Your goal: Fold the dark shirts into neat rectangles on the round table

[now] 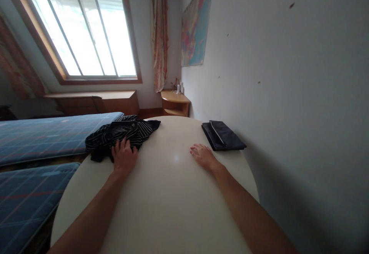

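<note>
A crumpled black garment with thin white stripes (pixel 129 129) lies in a heap at the far left of the round white table (pixel 170 208). My left hand (pixel 125 156) rests at its near edge, fingers spread and fingertips touching the cloth. On the right, my right hand (pixel 201 156) lies on the tabletop with its fingers stretched out, holding nothing. Just beyond it is a dark, flat, folded cloth item (pixel 223 135) with a pale line along its flap. The hand and this item look apart.
Two blue plaid mattresses (pixel 52 138) stand left of the table. The white wall (pixel 288 112) runs close along the right side. Farther back are a wooden desk (pixel 115 100) under the window and a small corner shelf (pixel 175 97) with little items on it.
</note>
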Motion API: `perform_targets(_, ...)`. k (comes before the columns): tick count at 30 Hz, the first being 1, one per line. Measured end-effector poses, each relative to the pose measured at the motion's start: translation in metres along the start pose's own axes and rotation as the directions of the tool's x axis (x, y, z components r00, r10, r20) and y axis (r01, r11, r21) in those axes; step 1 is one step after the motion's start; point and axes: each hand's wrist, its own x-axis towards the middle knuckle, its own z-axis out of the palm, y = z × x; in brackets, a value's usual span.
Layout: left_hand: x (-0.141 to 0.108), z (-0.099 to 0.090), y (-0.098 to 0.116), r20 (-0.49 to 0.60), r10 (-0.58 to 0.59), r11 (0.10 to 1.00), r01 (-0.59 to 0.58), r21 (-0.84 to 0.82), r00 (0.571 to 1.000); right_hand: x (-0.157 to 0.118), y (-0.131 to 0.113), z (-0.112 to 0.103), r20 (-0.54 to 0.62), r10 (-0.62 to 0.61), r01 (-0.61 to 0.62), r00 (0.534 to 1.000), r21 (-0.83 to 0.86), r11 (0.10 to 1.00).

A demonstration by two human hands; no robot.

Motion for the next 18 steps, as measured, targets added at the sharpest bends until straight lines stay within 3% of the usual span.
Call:
perform_targets(4, -0.006, -0.007, 0.018, -0.062, 0.258, 0.952, -0.264, -0.157, 0.964, 0.002, 0.001, 0.003, -0.018, -0.058, 0.058, 0.998, 0.024, 0.998)
perform_targets(7, -0.022, -0.012, 0.039, -0.062, 0.464, 0.829, -0.458, -0.322, 0.884, 0.001, 0.001, 0.002, -0.007, -0.15, 0.15, 0.989, 0.096, 0.984)
perform_targets(10, -0.047, -0.02, 0.064, -0.025, 0.605, 0.701, -0.548, -0.456, 0.796, -0.003, -0.003, -0.002, -0.022, -0.271, 0.268, 0.962, 0.241, 0.933)
perform_targets(11, -0.055, -0.023, 0.072, -0.007, 0.67, 0.645, -0.587, -0.489, 0.742, -0.005, -0.005, -0.004, -0.027, -0.296, 0.29, 0.955, 0.298, 0.909)
perform_targets(14, -0.071, -0.036, 0.088, 0.045, 0.848, 0.454, -0.681, -0.575, 0.528, -0.009, -0.012, -0.01, -0.021, -0.325, 0.303, 0.946, 0.421, 0.855)
perform_targets(15, -0.073, -0.039, 0.091, 0.048, 0.873, 0.417, -0.691, -0.591, 0.486, -0.01, -0.013, -0.011, -0.017, -0.332, 0.306, 0.943, 0.433, 0.848)
perform_targets(16, -0.073, -0.041, 0.092, 0.039, 0.877, 0.405, -0.694, -0.595, 0.478, -0.011, -0.014, -0.011, -0.014, -0.344, 0.316, 0.939, 0.431, 0.845)
perform_targets(17, -0.071, -0.042, 0.091, 0.024, 0.863, 0.422, -0.692, -0.585, 0.505, -0.011, -0.015, -0.011, -0.01, -0.361, 0.332, 0.932, 0.417, 0.846)
perform_targets(18, -0.068, -0.042, 0.089, 0.008, 0.83, 0.465, -0.684, -0.562, 0.558, -0.01, -0.014, -0.01, -0.006, -0.379, 0.35, 0.925, 0.397, 0.848)
